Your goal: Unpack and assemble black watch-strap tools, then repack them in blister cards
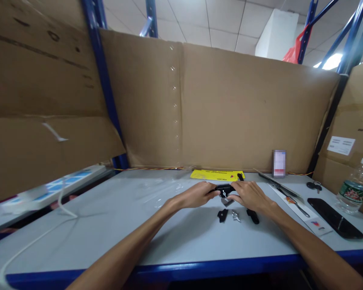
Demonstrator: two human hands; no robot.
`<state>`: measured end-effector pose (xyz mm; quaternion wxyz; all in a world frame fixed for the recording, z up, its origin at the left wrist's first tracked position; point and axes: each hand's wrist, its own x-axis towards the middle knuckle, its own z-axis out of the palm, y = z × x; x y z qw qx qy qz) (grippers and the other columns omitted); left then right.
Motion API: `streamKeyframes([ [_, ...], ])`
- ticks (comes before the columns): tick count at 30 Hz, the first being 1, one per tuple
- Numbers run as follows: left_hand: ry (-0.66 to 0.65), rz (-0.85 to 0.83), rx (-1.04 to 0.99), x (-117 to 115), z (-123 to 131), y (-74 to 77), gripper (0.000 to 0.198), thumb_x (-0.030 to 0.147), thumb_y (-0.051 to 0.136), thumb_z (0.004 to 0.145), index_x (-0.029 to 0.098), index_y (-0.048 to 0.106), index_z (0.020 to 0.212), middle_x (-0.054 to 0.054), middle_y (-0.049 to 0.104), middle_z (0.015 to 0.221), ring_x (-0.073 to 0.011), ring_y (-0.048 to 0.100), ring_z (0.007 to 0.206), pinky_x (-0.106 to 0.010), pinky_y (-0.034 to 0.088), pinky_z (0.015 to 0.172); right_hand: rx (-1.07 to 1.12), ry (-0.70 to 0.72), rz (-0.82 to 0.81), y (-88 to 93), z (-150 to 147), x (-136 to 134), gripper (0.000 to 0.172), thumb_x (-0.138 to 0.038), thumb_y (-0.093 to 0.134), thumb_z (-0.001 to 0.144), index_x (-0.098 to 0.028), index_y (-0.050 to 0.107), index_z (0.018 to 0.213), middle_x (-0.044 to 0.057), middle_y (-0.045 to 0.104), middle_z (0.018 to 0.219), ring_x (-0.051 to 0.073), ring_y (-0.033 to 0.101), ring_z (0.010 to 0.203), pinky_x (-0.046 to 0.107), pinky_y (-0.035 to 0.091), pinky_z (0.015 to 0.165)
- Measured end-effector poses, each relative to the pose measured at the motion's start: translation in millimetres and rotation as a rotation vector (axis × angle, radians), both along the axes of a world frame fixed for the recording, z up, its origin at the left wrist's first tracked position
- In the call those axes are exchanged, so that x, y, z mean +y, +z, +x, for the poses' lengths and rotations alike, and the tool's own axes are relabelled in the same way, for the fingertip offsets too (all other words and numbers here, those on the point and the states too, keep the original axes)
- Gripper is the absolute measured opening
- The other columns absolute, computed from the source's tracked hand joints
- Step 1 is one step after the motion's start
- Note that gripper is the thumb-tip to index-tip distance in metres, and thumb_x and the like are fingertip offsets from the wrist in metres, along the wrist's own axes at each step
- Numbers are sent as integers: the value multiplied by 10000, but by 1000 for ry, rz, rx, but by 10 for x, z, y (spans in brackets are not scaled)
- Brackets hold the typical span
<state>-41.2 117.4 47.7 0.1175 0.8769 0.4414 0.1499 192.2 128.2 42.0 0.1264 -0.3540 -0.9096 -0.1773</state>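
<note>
Both my left hand (204, 194) and my right hand (248, 195) grip a small black part (224, 188) with a notched opening, held just above the grey table. Fingers cover its two ends, so its exact kind is hidden. Below it on the table lie a flat black piece (222, 215) and a small clear bag (236, 216) that looks to hold shiny metal bits. Under my right wrist rests a black elongated piece (253, 217), partly covered by the hand. A yellow printed card (213, 175) lies behind my hands.
To the right are a white card with a slim dark tool (293, 203), a black phone (335, 218), keys (314, 185) and a water bottle (353, 187). An upright phone (279, 164) stands at the back. On the left, a white cable (62, 205) runs near a power strip (57, 187). Cardboard walls (245, 112) enclose the table.
</note>
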Motion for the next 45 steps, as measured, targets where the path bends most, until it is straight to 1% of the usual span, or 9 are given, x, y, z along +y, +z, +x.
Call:
streamKeyframes([
  [3,-16,0,11,-24,6,13,381,430,340,969,180,463,709,9,476,621,-113,375,549,-272,228,532,1,-8,-6,-1,1,-8,328,-449,583,947,-152,592,1084,123,718,1061,257,691,953,303,460,731],
  [8,-48,-2,6,-52,6,32,360,404,345,967,176,481,725,8,474,627,-116,376,555,-271,247,538,2,5,-5,-5,-5,-33,340,-469,568,952,-154,589,1081,118,722,1047,258,698,923,293,444,699],
  [15,-31,-21,7,-49,9,24,377,424,351,966,180,476,708,7,470,621,-120,370,551,-278,241,534,9,22,-11,-20,1,-15,360,-492,566,947,-156,587,1074,111,721,1030,250,696,896,299,441,694],
  [21,-12,-12,14,-40,4,29,405,462,340,967,179,475,711,7,478,627,-119,374,559,-275,248,541,-19,5,-22,-1,-5,-10,323,-447,550,968,-147,597,1078,128,713,1054,244,687,924,290,437,702],
  [26,-12,6,19,-32,0,21,405,456,345,966,186,447,681,4,484,620,-119,372,555,-282,243,546,-9,-6,-41,10,-25,-35,328,-438,552,969,-129,603,1069,149,706,1059,243,684,918,292,442,710],
  [31,-21,-8,13,-5,-2,-18,410,474,335,964,178,481,720,-6,503,642,-129,400,576,-281,265,562,14,16,-47,-10,-4,-13,329,-448,572,956,-143,603,1076,134,711,1059,238,689,875,295,440,695],
  [35,-33,-35,-12,7,-5,-30,424,479,327,969,169,511,746,-3,510,641,-126,416,581,-274,275,561,37,21,-46,-14,7,12,332,-462,582,947,-157,613,1075,116,717,1062,241,689,878,297,434,688],
  [41,-11,-42,-47,23,-14,-34,437,498,350,957,172,485,699,13,475,611,-113,372,560,-270,257,542,79,19,-69,4,14,30,361,-485,603,928,-166,624,1096,119,717,1048,229,680,894,295,422,730],
  [45,-7,-68,-37,36,-23,-38,425,500,357,945,178,460,688,12,462,619,-113,368,566,-268,253,539,80,69,-105,11,36,43,320,-454,587,946,-170,637,1085,98,722,1047,218,678,879,284,412,718],
])
